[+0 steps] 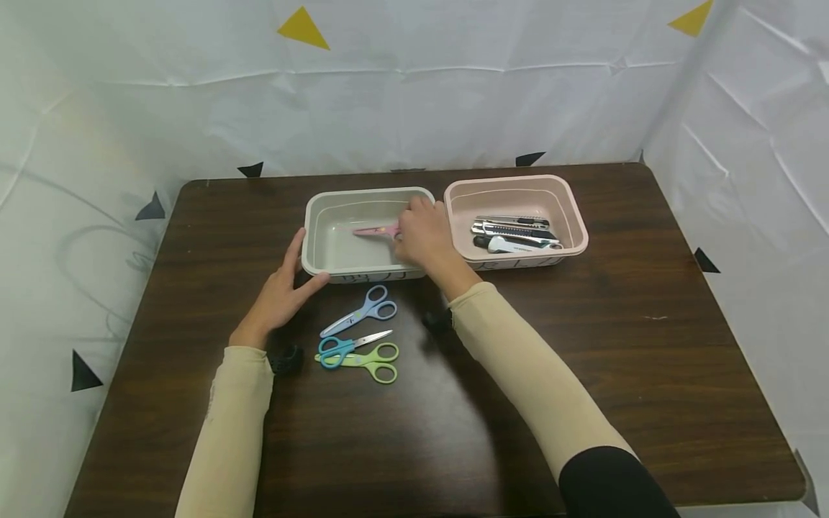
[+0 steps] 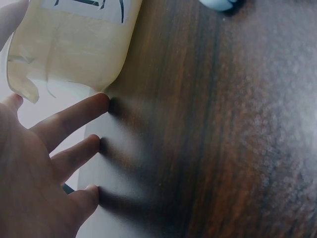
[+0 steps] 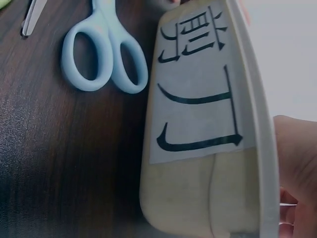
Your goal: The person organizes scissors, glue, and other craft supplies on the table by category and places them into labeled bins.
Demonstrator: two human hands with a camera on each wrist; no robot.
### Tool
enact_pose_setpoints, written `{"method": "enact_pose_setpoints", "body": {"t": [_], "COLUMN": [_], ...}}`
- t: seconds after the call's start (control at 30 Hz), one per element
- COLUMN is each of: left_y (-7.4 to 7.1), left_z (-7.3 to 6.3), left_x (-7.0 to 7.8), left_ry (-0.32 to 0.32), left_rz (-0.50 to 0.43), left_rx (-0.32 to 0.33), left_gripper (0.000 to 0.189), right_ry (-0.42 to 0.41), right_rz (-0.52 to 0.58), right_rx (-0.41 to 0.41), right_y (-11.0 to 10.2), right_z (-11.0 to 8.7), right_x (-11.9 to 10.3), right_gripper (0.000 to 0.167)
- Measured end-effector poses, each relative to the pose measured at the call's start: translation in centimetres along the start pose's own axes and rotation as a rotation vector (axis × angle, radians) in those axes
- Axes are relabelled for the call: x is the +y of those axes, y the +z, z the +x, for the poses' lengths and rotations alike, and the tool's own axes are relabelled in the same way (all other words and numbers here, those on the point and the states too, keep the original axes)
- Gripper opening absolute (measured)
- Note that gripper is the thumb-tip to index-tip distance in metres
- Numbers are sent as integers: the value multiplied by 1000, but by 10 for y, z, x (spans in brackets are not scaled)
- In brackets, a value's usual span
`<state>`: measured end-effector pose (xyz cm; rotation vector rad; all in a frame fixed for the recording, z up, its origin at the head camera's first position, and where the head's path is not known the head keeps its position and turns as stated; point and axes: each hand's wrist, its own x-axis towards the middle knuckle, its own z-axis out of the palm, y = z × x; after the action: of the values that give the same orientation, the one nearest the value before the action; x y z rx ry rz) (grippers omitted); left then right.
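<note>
Pink scissors (image 1: pixel 377 231) lie within the grey-white bin (image 1: pixel 368 273), blades pointing left. My right hand (image 1: pixel 424 234) reaches over the front rim and grips them at the handles, which its fingers mostly hide. At the bin's front left corner is my left hand (image 1: pixel 278 295), fingers spread, thumb at the front rim and other fingers along the left side. In the left wrist view, its lower fingertips touch the dark table. Before the bin lie light blue scissors (image 1: pixel 368 308), teal-handled scissors (image 1: pixel 336 349) and green scissors (image 1: pixel 376 362), the teal pair overlapping the green.
To the right, close beside the first bin, stands a pink bin (image 1: pixel 570 216) holding several utility knives (image 1: pixel 512 230). A label with black characters (image 3: pixel 198 94) is on the grey-white bin's front. White sheeting (image 1: pixel 401 122) rises behind and beside the brown table (image 1: pixel 648 345).
</note>
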<state>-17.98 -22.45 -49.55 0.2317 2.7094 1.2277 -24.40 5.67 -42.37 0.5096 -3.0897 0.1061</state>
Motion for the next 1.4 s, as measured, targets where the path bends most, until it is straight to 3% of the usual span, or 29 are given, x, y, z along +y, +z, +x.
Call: {"method": "enact_pose_setpoints", "body": {"t": [0.23, 0.67, 0.97, 1.4], "left_y": [-1, -1, -1, 0], "left_z": [-2, -2, -3, -2], "left_x": [1, 2, 5, 4], "left_ry": [-1, 1, -4, 7], "left_rz": [-9, -11, -6, 4], "left_rx": [1, 4, 8, 12], "left_gripper": [89, 90, 90, 89], "right_ry": [-6, -38, -42, -54], "right_rz": [-53, -93, -164, -178], "right_rx": [-86, -175, -217, -221], "right_y": [7, 14, 18, 20], "right_z": [12, 19, 24, 26], "right_x": [-6, -11, -10, -7], "right_gripper": [19, 21, 30, 27]}}
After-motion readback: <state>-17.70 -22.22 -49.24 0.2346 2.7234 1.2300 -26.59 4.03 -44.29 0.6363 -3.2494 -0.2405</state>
